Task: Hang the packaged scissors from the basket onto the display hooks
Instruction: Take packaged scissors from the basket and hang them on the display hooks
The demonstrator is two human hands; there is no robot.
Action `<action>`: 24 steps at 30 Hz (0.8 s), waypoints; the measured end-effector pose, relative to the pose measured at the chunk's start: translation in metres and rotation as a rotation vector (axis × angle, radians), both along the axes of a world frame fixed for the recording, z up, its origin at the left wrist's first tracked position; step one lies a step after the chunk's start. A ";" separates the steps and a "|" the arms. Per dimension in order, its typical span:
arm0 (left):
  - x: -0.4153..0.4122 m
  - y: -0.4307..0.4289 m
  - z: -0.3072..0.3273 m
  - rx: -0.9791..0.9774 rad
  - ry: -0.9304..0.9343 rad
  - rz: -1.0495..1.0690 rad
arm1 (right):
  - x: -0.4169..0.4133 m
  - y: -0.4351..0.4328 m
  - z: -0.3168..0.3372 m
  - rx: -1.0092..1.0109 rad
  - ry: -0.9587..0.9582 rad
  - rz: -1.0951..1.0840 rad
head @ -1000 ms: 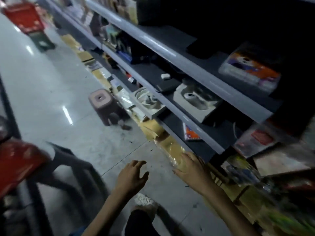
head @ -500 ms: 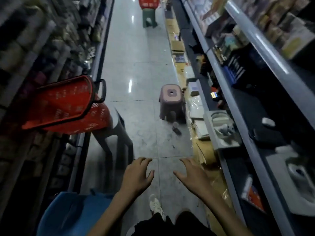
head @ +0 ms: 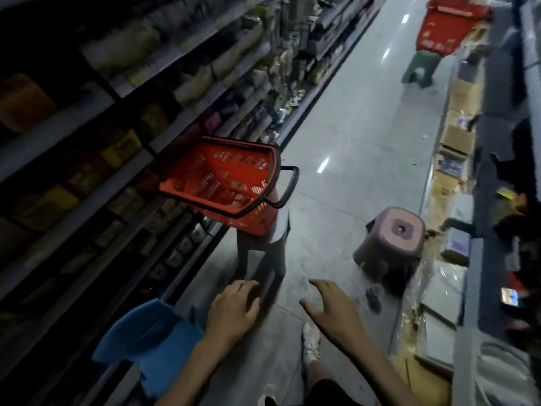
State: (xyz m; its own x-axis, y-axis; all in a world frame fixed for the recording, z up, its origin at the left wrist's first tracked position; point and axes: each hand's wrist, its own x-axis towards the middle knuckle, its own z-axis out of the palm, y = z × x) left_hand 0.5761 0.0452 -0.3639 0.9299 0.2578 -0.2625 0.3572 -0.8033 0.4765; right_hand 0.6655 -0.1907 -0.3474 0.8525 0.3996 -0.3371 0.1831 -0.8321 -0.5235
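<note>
A red shopping basket with a black rim and handle sits tilted on a grey stool by the left shelves. What lies inside it is too dim to make out. My left hand and my right hand hover over the aisle floor below the basket, both with fingers spread and holding nothing. No packaged scissors or display hooks can be made out in this blurred view.
A pink stool stands right of the basket. A blue chair is at lower left. Stocked shelves line the left, a shelf edge with boxes the right. A second red basket rests on a green stool far down the aisle.
The view has swung left from the right-hand shelves to the aisle and the red basket. Both hands stay out in front, spread and empty.
</note>
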 end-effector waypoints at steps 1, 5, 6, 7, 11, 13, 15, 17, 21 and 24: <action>0.010 0.002 -0.001 0.017 -0.008 0.040 | 0.020 0.009 0.000 0.015 -0.004 0.043; 0.046 0.010 -0.005 0.022 -0.018 0.201 | 0.090 0.048 0.000 0.040 -0.030 0.212; 0.054 0.013 -0.008 0.021 -0.026 0.239 | 0.105 0.058 -0.001 0.045 -0.037 0.255; 0.062 0.017 -0.010 0.028 -0.027 0.267 | 0.119 0.068 -0.005 0.046 -0.050 0.298; 0.093 0.039 -0.013 0.079 0.002 0.336 | 0.166 0.111 -0.007 0.056 -0.103 0.436; 0.109 0.058 -0.017 0.086 0.010 0.361 | 0.188 0.137 -0.007 0.084 -0.138 0.485; 0.125 0.081 -0.024 0.093 0.014 0.373 | 0.212 0.164 -0.013 0.092 -0.192 0.554; 0.143 0.108 -0.033 0.125 0.011 0.355 | 0.234 0.193 -0.021 0.049 -0.248 0.604; 0.181 0.171 -0.059 0.183 -0.016 0.238 | 0.268 0.246 -0.042 -0.180 -0.320 0.674; 0.209 0.214 -0.075 0.168 0.017 0.129 | 0.284 0.270 -0.058 -0.337 -0.323 0.717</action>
State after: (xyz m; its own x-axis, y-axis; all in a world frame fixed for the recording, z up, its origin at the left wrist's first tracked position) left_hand 0.7854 0.2588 -0.4389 0.8822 0.4155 -0.2216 0.4690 -0.8182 0.3327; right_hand 0.9491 0.0794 -0.4053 0.5061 0.8012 -0.3192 0.8225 -0.5597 -0.1008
